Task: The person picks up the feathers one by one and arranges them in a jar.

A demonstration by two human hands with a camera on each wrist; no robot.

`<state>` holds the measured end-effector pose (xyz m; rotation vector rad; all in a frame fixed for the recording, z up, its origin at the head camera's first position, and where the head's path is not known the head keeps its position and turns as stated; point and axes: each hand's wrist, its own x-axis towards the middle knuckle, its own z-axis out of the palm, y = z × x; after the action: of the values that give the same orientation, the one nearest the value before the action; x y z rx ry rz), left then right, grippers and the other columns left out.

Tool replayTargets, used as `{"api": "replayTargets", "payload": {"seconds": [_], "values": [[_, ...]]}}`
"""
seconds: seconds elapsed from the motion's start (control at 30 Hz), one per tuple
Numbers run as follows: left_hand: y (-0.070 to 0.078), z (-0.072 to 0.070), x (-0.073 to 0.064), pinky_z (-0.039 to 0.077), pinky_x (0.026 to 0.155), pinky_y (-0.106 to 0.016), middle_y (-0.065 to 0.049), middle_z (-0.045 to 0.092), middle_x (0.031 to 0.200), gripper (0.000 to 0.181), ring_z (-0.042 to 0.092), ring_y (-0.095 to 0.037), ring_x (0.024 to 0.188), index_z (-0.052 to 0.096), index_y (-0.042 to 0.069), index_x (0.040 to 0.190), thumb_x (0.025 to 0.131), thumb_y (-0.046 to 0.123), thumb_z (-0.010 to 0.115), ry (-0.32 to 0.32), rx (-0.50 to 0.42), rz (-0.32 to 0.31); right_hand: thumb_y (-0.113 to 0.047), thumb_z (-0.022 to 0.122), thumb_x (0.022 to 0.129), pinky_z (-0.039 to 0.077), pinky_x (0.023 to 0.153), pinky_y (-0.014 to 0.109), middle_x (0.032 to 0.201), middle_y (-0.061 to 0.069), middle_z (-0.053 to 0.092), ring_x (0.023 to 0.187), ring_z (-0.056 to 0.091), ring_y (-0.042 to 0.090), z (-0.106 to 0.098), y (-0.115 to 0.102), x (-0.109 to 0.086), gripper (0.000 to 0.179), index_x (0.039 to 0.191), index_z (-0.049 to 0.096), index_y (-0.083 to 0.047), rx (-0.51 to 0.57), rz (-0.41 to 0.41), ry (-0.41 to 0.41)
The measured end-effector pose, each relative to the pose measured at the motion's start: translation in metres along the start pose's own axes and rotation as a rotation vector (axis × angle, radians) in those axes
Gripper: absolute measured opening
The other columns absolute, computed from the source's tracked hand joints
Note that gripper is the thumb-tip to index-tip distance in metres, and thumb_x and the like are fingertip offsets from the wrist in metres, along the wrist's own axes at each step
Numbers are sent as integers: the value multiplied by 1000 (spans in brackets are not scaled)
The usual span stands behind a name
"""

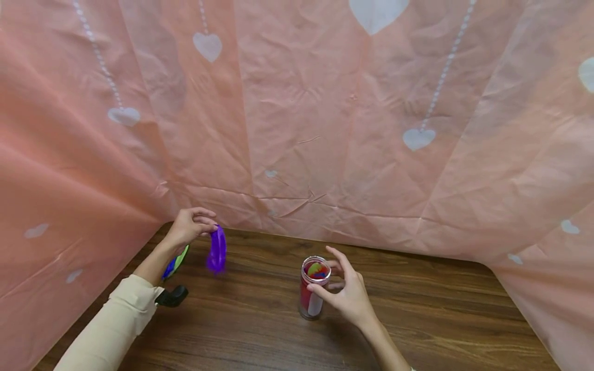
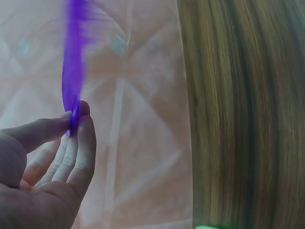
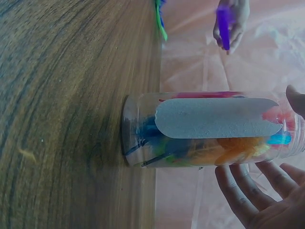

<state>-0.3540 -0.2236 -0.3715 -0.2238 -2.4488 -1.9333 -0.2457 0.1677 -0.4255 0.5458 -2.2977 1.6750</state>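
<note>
A purple feather [image 1: 217, 250] hangs from my left hand [image 1: 192, 226], which pinches its quill end between thumb and fingertips above the table's back left. In the left wrist view the same feather [image 2: 74, 71] looks slightly blurred. Beneath that wrist lie green and blue feathers [image 1: 178, 263], partly hidden by the arm. A clear lidless jar [image 1: 306, 296] stands upright on the table, with red, blue, green and orange feathers [image 3: 238, 149] inside and a pale label [image 3: 217, 118] on its side. My right hand [image 1: 350, 296] holds the jar near its rim, thumb in front and fingers at the far side.
The dark wooden table [image 1: 417, 319] carries the jar and loose feathers. A pink cloth [image 1: 301, 129] with white hearts encloses its back and sides. A black strap piece [image 1: 172, 297] juts from the left wrist.
</note>
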Motion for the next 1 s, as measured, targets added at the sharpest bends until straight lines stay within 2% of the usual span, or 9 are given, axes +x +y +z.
{"api": "replayTargets", "payload": {"seconds": [0.27,0.4,1.0], "values": [[2,9,2,62,73,-29,-5,77,89,41,71,-5,75,53,-23,126,90,-13,70,7,4,-5,-10,91,78,64,73,35,115,17,73,99,72,30,0,1,0,84,149,47,-7,-13,9,-6],[4,12,2,63,74,-32,-3,75,85,41,71,-5,73,53,-24,125,90,-14,71,8,-8,-3,-9,90,79,64,72,35,114,19,72,99,73,29,1,3,0,82,149,47,-5,-14,-9,-3],[15,24,0,63,68,-28,2,73,77,42,71,-8,70,47,-24,130,93,-15,64,-3,-136,-7,-8,91,79,63,72,33,113,16,73,99,72,35,1,-1,-2,82,148,48,-5,3,-3,1]]}}
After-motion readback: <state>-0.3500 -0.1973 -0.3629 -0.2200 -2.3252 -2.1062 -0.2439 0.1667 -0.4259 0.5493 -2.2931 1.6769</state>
